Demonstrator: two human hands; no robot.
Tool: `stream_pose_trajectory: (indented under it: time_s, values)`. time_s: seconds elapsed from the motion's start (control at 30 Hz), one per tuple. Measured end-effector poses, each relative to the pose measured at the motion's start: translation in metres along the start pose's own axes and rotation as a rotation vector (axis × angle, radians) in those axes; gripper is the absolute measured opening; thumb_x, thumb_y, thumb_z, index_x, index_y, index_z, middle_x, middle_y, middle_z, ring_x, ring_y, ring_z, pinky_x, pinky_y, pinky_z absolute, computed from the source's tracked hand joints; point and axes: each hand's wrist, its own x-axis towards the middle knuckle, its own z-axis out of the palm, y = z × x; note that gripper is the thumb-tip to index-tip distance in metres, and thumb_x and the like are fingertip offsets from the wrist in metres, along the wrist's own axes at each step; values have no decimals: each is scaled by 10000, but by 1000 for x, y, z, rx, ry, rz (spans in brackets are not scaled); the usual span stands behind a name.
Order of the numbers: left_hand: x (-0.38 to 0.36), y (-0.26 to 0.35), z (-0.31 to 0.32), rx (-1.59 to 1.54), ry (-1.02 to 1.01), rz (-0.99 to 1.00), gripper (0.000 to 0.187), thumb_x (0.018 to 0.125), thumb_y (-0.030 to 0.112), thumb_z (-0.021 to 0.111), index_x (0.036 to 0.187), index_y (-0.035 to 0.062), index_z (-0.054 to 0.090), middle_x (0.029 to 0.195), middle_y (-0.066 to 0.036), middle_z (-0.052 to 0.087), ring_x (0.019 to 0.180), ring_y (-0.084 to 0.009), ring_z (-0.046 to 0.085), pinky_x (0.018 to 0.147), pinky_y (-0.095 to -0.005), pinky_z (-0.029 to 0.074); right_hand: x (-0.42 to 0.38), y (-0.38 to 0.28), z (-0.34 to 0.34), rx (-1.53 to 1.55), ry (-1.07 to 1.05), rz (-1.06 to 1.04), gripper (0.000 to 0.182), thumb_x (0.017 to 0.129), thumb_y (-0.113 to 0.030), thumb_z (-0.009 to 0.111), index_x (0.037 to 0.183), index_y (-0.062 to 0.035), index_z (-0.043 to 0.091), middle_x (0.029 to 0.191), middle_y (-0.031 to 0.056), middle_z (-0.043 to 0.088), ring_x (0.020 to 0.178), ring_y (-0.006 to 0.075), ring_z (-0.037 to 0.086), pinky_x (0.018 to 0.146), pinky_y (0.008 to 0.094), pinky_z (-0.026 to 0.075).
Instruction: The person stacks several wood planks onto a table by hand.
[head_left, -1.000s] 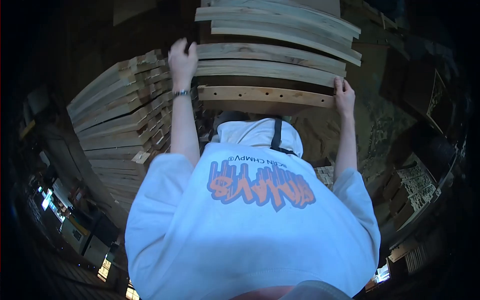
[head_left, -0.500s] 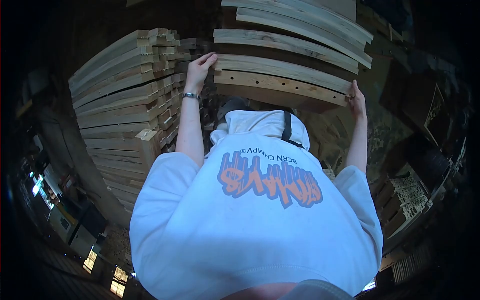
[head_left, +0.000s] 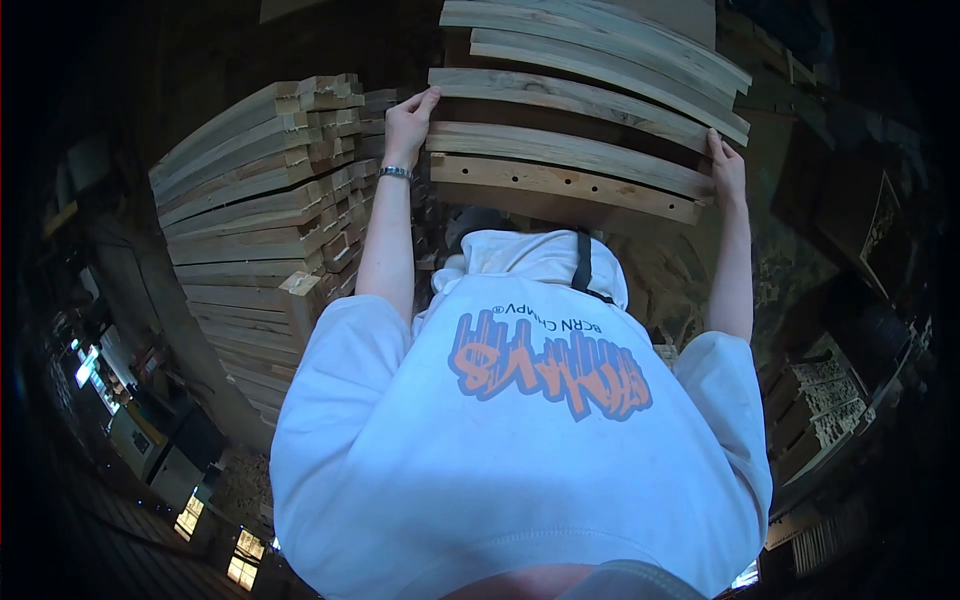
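Note:
My left hand (head_left: 408, 125), with a metal-banded watch (head_left: 396, 172) on its wrist, has its fingers closed at the left end of a long wooden board (head_left: 570, 98). At the board's right end, the fingers of my right hand (head_left: 728, 165) press against the wood. Closer to my body lies another wooden board (head_left: 575, 158), apart from both hands. Below that one is a timber beam (head_left: 540, 177) with several dark holes along its face. Beyond the held board, more boards (head_left: 600, 72) lie side by side.
A tall stack of timber pieces (head_left: 245, 215) with rough notched ends rises to my left. Low on the right stands another pile of wood (head_left: 825, 400). Wood shavings (head_left: 685, 280) cover the floor in front of me. The edges of the view are dark.
Both hands have moved away from my body, from the ends of the nearer board to the ends of the board beyond it. The nearer board now lies without hands on it.

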Motion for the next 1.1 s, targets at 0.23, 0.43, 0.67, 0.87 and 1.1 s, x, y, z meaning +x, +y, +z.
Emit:
stream_pose_trajectory:
  time_s: [0.23,0.43,0.67,0.87,1.1]
  values:
    - [-27,-16,-10,-179,17,-74,373,888,238,705,1136,-37,668,1108,-87,688,1001,-116,622,898,-249,467,-24,38,-12,265,-126,-13,540,904,-404,668,1234,18,598,1179,46,618,1083,110,539,948,266,402]
    - [-25,-16,-23,-304,-76,-178,364,853,200,735,1127,-32,672,1050,-68,691,945,-130,635,853,-268,496,2,39,-26,182,-170,177,531,890,-461,661,1169,-12,615,1046,25,620,929,103,552,818,256,425]
    - [-12,-16,-33,-383,-207,-260,378,843,142,728,1152,-54,632,1066,-88,667,952,-144,638,843,-282,507,0,42,-26,125,-138,170,459,852,-508,693,965,-63,686,873,-31,595,782,56,516,684,227,406]
    - [-9,-18,-35,-409,-263,-254,426,864,152,701,1230,-30,581,1097,-80,653,1022,-142,610,890,-284,477,-2,46,-17,206,-74,92,493,863,-486,685,1048,-31,657,947,-2,602,857,83,526,799,248,416]
    - [5,-1,-21,-331,-281,-219,419,939,254,616,1264,-6,568,1158,-56,628,1052,-136,584,885,-271,454,11,57,-17,277,-135,96,505,888,-472,641,1069,-1,635,1040,31,616,942,120,548,862,271,413]
